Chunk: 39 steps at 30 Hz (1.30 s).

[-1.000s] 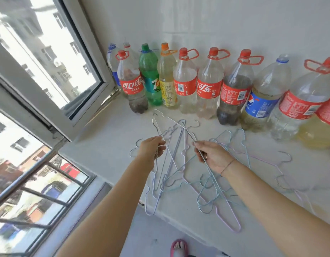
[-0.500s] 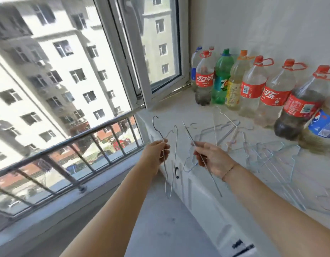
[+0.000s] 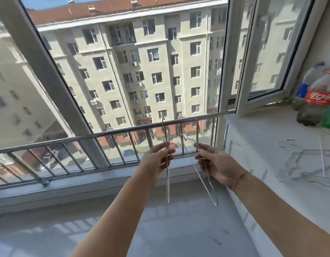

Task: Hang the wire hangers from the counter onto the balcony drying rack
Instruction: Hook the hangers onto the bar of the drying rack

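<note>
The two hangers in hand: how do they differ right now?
The left hand holds its hanger hanging straight down; the right hand holds its hanger slanting down to the right. The left hanger's hook rises higher than the right's. Both are thin wire, near the railing.

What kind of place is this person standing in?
Most likely an enclosed apartment balcony, several floors up. A metal railing runs across big windows facing an apartment block, and a white counter holds wire hangers and drink bottles.

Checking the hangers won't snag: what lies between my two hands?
Head view: between left hand and right hand, only thin hanger wire; behind, railing.
</note>
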Motion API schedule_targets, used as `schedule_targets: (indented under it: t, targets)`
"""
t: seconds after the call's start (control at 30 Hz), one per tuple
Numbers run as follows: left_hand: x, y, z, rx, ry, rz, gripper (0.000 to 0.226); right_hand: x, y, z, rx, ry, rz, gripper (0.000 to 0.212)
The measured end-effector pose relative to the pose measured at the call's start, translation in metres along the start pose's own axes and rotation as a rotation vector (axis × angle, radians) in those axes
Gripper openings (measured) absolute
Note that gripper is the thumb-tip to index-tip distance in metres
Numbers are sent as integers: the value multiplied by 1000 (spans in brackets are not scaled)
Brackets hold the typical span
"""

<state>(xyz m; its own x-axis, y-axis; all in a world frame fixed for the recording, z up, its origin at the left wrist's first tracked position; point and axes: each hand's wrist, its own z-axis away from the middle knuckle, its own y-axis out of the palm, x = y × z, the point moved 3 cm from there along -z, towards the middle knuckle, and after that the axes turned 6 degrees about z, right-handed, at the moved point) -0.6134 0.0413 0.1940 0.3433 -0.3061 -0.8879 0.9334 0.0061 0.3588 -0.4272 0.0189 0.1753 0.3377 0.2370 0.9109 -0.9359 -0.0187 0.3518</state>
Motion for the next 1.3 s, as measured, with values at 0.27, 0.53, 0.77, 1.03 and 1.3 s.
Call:
schedule_targets:
  t: [0.27, 0.53, 0.77, 1.03, 1.3]
  targets:
    - [-98, -178, 89, -100, 98, 13, 24, -33, 210, -1, 176, 11, 8, 27]
    - [-191, -318, 164, -252, 248, -52, 20, -44, 404, 4, 375, 21, -30, 31]
    - [-271, -391, 196, -348, 389, -8, 22, -34, 532, -6, 575, -8, 17, 28]
    - [-366, -448, 188, -451, 566, -6, 20, -11, 650, -50, 713, -76, 10, 29]
    - [-428, -502, 159, -449, 681, 33, 22, 20, 734, -97, 794, -178, 26, 27]
